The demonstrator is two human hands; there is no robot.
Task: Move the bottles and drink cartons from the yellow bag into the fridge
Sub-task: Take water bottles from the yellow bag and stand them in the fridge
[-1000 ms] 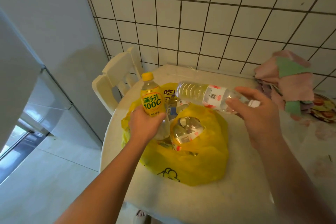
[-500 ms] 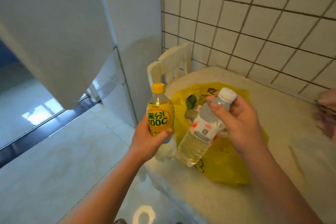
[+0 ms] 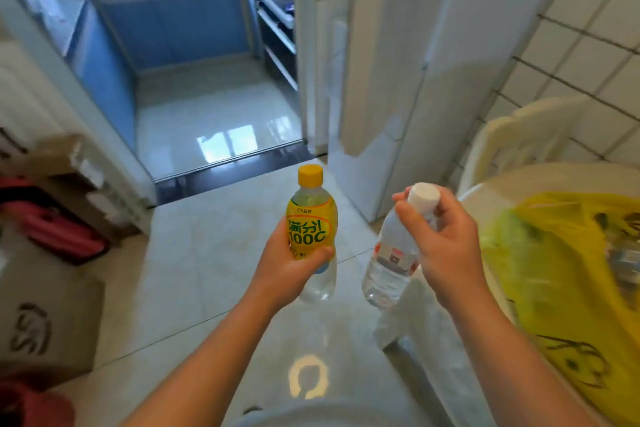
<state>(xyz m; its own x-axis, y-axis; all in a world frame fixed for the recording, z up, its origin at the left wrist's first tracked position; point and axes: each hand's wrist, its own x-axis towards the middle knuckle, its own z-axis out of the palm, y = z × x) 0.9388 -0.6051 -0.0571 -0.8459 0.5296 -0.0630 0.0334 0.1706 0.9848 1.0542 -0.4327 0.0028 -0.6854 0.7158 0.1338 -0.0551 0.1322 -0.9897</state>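
My left hand grips a yellow-labelled soda bottle with a yellow cap, held upright over the floor. My right hand holds a clear water bottle by its neck, white cap up, body hanging tilted down to the left. The yellow bag lies open on the round white table at the right, with more bottles blurred inside it. A tall white fridge stands ahead on the right, doors closed.
A white chair stands between the fridge and the table against the tiled wall. Cardboard boxes and red items line the left side. Ahead, a doorway threshold opens into a kitchen with blue cabinets.
The view has swung left, away from the table toward the fridge and kitchen doorway. Both bottles have come off the bag and now hang over the floor; the water bottle turned from lying sideways to cap-up.
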